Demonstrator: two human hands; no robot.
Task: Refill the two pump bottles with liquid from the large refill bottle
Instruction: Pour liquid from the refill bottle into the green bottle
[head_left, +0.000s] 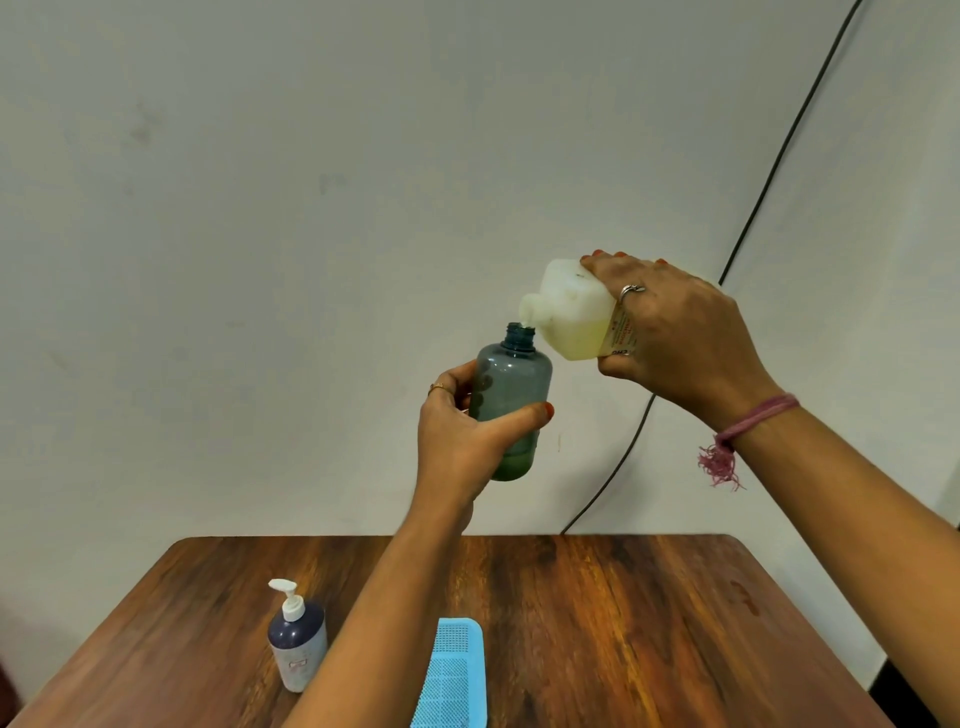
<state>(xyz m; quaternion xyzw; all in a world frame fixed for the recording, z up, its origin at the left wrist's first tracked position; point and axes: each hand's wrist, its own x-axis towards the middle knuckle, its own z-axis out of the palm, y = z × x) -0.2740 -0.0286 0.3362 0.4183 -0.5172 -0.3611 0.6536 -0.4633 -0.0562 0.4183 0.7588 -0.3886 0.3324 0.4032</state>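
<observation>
My left hand (462, 436) grips a translucent grey-blue bottle (511, 384) with its pump off, held upright in the air above the table; a little greenish liquid lies at its bottom. My right hand (675, 332) grips the large white refill bottle (571, 312), tipped to the left so its spout sits right over the open neck of the grey-blue bottle. Yellowish liquid shows inside the refill bottle. A second pump bottle (297, 639), dark at the top with a white pump head on, stands on the table at the lower left.
A brown wooden table (623, 623) fills the lower view. A light blue perforated tray (454, 675) lies at its front middle. A black cable (769, 171) runs down the pale wall behind.
</observation>
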